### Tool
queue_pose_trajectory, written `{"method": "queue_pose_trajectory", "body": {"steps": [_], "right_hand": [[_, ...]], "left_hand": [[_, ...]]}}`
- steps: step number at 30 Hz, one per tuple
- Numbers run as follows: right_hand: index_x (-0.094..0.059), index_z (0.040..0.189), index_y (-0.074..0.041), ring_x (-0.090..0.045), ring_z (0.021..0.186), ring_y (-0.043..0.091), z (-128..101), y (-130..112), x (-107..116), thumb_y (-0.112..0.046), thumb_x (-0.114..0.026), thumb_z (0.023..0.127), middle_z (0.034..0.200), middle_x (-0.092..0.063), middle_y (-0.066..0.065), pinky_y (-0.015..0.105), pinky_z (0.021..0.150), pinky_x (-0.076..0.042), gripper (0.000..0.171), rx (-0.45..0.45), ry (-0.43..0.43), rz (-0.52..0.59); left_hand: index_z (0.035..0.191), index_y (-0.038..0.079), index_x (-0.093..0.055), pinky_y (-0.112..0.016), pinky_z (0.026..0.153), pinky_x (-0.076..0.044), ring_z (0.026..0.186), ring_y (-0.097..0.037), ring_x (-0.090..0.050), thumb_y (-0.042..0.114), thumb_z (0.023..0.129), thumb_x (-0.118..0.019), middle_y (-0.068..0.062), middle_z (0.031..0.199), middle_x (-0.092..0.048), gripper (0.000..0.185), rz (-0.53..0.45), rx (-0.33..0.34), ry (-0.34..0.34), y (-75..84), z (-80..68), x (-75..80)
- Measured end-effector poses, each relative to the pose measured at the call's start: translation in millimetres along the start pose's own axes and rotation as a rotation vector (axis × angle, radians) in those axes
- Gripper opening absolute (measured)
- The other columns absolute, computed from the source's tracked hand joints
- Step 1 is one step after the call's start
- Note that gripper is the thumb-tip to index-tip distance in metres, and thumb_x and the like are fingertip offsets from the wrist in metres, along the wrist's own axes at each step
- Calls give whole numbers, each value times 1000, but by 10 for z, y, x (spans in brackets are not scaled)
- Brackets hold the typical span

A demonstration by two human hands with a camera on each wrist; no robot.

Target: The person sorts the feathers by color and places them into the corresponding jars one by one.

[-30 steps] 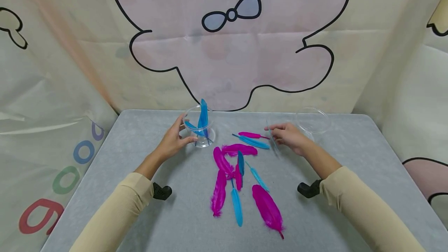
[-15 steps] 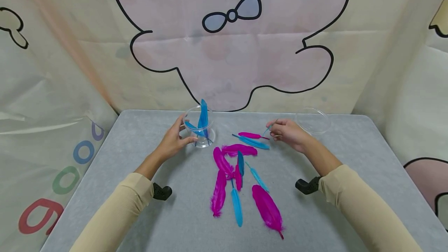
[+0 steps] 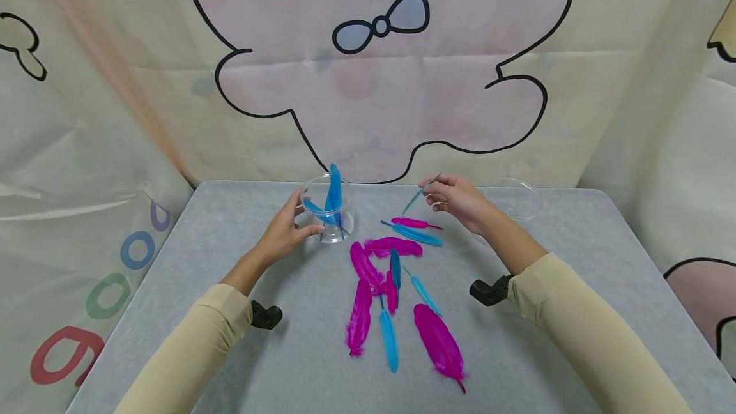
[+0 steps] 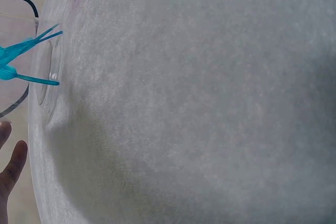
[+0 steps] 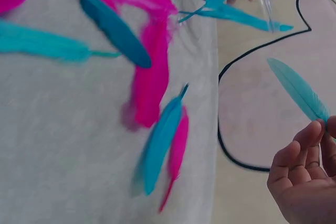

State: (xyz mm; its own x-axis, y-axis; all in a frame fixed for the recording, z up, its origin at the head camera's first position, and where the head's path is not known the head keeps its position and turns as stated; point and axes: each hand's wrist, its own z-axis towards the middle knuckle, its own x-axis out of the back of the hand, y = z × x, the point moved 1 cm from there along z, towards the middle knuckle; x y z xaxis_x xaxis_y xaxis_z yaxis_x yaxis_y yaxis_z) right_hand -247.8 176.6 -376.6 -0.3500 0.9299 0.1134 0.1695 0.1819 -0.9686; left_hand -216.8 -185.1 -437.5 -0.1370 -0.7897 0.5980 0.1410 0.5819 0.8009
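My left hand (image 3: 282,230) holds the side of a clear plastic cup (image 3: 331,236) that stands on the table, thumb in front and fingers behind. Inside the cup are several blue feathers (image 3: 333,191), one rising above the rim. In the left wrist view their quills (image 4: 39,80) point to the cup's base, and only two fingertips show. Between thumb and fingertips, my right hand (image 3: 459,202) pinches a light-blue feather (image 5: 298,88), raised above the table's far part. Just below it on the table lie a blue feather (image 3: 415,234) and a small magenta feather (image 5: 179,142).
Several magenta feathers (image 3: 361,315) and blue feathers (image 3: 389,340) spread over the middle of the grey table (image 3: 276,369). A large magenta feather (image 3: 439,340) lies nearest the front. Behind my right forearm stands another clear cup (image 3: 526,216). A printed cloth (image 3: 379,94) hangs behind.
My right hand has moved left and up with the light-blue feather, turning it so that it now slants down to the left. The left hand and its cup have stayed in place.
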Motion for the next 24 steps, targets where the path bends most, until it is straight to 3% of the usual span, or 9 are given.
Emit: {"method": "queue_pose_trajectory", "body": {"steps": [8,15,24], "right_hand": [[-57,130,2,-58,86,18,107,-275,-226,-21,-53,104,98,-63,3,26,79,-51,35,60,20,-35],[-62,126,-2,-61,87,19,166,-440,-495,-20,-54,104,106,-65,12,28,78,-52,30,113,12,-35],[-64,124,-2,-62,88,23,272,-565,-794,-20,-56,103,104,-67,12,30,80,-52,29,165,7,-62]], "left_hand": [[158,18,-19,-59,103,-42,139,-40,-41,23,90,-77,-19,154,-38,90,-2,-14,2,-20,0,-11],[158,17,-19,-59,103,-43,138,-40,-41,27,89,-77,-18,154,-38,91,-13,-21,-4,-44,16,-2],[158,16,-18,-59,103,-42,139,-40,-41,26,89,-77,-17,154,-38,91,-13,-21,-1,-59,38,29]]}}
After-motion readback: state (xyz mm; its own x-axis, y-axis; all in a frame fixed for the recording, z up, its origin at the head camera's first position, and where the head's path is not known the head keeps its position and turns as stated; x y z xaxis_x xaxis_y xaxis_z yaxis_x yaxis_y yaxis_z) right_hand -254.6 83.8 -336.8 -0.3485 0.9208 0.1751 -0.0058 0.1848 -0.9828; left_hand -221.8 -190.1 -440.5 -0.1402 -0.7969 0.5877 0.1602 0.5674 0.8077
